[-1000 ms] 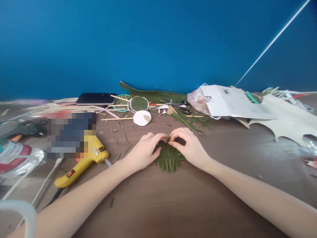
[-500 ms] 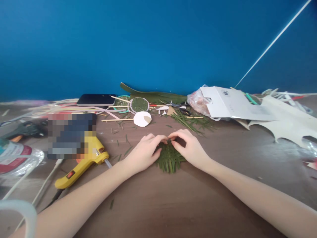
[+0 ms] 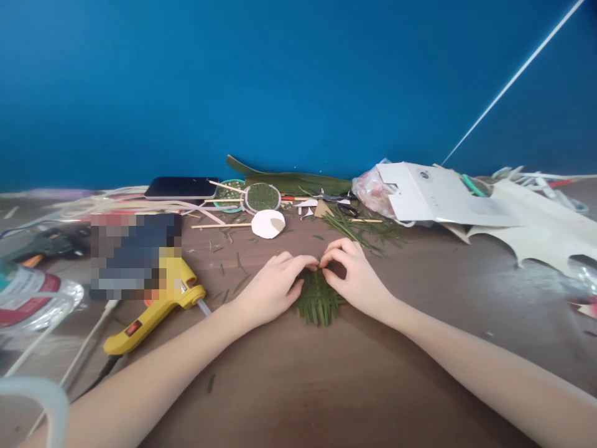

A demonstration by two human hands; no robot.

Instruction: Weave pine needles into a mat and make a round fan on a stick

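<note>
Fringed green leaf weave [image 3: 319,300], left hand [image 3: 274,286], right hand [image 3: 357,277], each grip clamped on its strips

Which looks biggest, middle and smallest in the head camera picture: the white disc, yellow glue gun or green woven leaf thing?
Largest: yellow glue gun
Middle: green woven leaf thing, partly covered
Smallest: white disc, lying farther back

Leaf mat [image 3: 319,305]: you're handling matt, ridged leaf
Glue gun [image 3: 158,311]: smooth plastic is facing you
Bag [image 3: 373,188]: clear plastic is shining
</note>
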